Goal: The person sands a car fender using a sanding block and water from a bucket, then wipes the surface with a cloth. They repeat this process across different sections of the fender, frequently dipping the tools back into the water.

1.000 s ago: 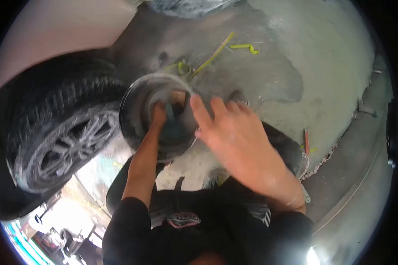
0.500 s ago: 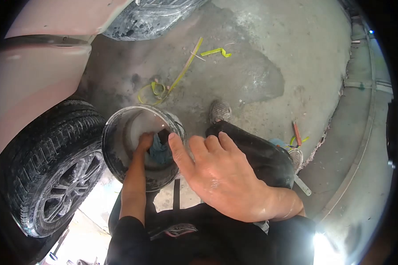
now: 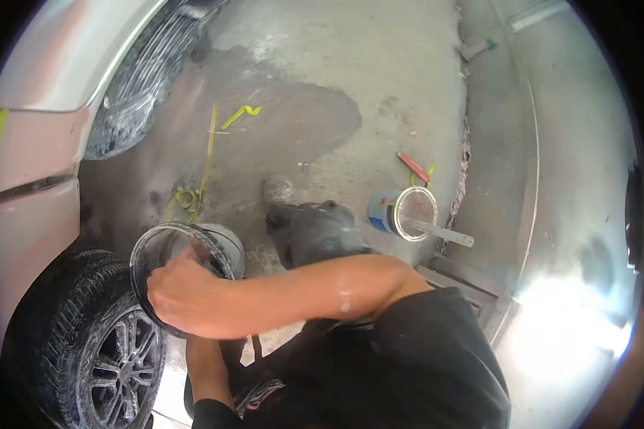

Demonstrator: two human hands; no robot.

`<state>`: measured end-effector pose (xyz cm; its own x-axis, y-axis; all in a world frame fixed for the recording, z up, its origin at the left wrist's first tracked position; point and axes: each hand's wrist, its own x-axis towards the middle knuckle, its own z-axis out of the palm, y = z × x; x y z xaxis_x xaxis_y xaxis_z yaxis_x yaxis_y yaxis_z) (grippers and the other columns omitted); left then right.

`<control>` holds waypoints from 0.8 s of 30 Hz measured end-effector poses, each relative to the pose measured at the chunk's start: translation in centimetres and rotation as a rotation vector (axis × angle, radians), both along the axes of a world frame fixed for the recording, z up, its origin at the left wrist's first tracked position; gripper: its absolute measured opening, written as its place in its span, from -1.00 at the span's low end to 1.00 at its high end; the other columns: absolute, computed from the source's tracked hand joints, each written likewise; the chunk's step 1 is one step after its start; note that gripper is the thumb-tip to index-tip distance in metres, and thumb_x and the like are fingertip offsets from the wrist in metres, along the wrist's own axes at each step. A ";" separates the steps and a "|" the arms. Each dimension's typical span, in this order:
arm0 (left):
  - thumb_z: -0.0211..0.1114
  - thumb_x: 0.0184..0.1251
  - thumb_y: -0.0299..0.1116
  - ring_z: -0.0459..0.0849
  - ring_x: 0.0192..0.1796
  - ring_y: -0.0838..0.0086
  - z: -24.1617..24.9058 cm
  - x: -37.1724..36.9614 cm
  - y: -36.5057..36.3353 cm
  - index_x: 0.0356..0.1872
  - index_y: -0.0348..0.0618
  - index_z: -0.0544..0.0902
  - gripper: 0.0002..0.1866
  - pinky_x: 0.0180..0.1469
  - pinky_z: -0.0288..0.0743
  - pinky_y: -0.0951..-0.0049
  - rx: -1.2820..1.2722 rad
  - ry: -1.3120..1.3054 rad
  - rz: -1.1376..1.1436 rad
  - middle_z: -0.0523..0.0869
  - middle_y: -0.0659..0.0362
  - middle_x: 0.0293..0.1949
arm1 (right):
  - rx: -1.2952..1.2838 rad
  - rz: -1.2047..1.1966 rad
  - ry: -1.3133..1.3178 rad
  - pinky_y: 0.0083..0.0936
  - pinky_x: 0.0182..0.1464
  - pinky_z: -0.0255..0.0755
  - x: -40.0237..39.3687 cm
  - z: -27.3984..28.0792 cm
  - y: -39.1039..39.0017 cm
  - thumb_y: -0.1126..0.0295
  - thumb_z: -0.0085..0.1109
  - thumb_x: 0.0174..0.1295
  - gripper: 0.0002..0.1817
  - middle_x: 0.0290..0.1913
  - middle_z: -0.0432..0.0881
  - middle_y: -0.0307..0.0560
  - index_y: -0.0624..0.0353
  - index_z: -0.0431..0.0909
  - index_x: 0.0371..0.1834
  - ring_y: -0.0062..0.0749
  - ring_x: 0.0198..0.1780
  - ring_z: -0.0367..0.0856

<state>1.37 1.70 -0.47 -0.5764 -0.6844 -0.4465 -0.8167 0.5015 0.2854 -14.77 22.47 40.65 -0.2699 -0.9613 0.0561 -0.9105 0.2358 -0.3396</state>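
A grimy bucket stands beside the car wheel, its round rim tilted toward me. Across its mouth reaches my right hand, back of the hand up and fingers curled down inside the rim. What those fingers hold, if anything, I cannot tell. My left forearm rises from below toward the bucket, while the left hand itself is hidden behind the right hand and wrist.
A dusty tire and a pinkish car panel line the left side. An uncovered can with a flat pale stick across it stands right of my leg. Yellow-green tape and a red tool lie on the floor.
My right hand has moved left and down from above my lap to the bucket's mouth. The blue cloth and dark block at my left hand are hidden now. The view has turned right.
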 end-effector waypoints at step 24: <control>0.50 0.28 -0.28 0.81 -0.26 0.29 33.1 5.6 5.9 0.11 -0.23 0.74 -0.58 -0.11 0.64 0.27 -0.267 0.612 0.041 0.83 0.01 -0.30 | -0.209 0.170 -0.144 -0.05 -0.05 0.69 -6.5 -1.5 7.9 0.20 0.47 0.20 -0.66 -0.17 0.81 0.16 0.24 0.75 -0.12 0.11 -0.06 0.81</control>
